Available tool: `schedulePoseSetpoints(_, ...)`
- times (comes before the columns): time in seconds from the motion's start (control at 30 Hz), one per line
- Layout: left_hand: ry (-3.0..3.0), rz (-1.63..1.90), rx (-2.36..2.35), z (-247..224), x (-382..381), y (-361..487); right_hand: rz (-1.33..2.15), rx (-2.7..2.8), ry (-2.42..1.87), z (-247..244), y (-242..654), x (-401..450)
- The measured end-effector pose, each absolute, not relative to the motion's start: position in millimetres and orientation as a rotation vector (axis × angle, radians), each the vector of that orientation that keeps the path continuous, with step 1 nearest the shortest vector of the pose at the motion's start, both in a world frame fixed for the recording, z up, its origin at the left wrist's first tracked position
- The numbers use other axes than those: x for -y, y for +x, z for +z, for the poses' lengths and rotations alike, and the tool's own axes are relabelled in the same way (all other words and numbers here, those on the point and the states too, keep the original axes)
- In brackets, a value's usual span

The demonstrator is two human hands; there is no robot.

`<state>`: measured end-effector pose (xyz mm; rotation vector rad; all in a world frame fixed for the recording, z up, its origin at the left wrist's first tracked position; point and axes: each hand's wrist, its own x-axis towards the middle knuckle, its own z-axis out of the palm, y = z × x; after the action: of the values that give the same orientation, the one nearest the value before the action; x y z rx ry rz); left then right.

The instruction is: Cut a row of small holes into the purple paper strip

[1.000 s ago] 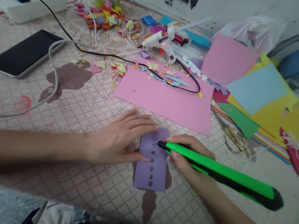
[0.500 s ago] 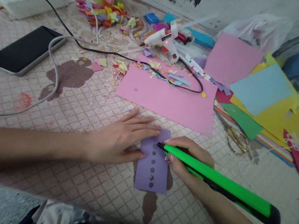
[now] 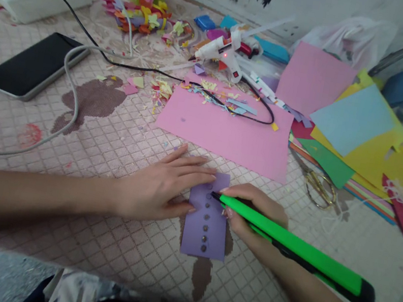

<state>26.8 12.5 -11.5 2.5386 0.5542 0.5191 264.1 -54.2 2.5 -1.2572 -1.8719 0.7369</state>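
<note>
A small purple paper strip (image 3: 194, 232) lies upright on the tablecloth, with a column of several small round marks down its middle. The lower ones look dark like cut-out holes; those near the top are drawn circle outlines. My left hand (image 3: 164, 186) rests flat, fingers spread, its fingertips pressing the strip's left edge. In my right hand (image 3: 256, 212) is a green and black utility knife (image 3: 297, 244), gripped like a pen. Its dark tip touches or hovers just over the paper beside an upper circle; the exact contact cannot be made out.
A pink sheet (image 3: 222, 139) with paper scraps lies beyond my hands. Behind it sits a white glue gun (image 3: 221, 51) with a black cord. Gold-handled scissors (image 3: 319, 188) and coloured paper (image 3: 353, 120) are at right. A black tablet-like device (image 3: 32, 66) and power strip (image 3: 44, 1) are at left.
The knife's rear end has swung slightly left and down, while its tip stays near the same circle. My left hand holds its place on the strip.
</note>
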Motion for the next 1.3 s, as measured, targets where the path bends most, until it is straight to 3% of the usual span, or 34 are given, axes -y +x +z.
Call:
schedulePoseSetpoints(0.33, 2.556, 0.493, -0.564, -9, -12, 28, 0.765, 2.034, -1.162, 7, 267, 48)
schedulePoseSetpoints(0.57, 2.561, 0.514, -0.57, -11, -11, 28, 0.983, 1.685, -1.327, 9, 267, 46)
schedulePoseSetpoints(1.3, 2.599, 0.469, -0.548, -10, -12, 28, 0.684, 1.904, -1.241, -2, 264, 47)
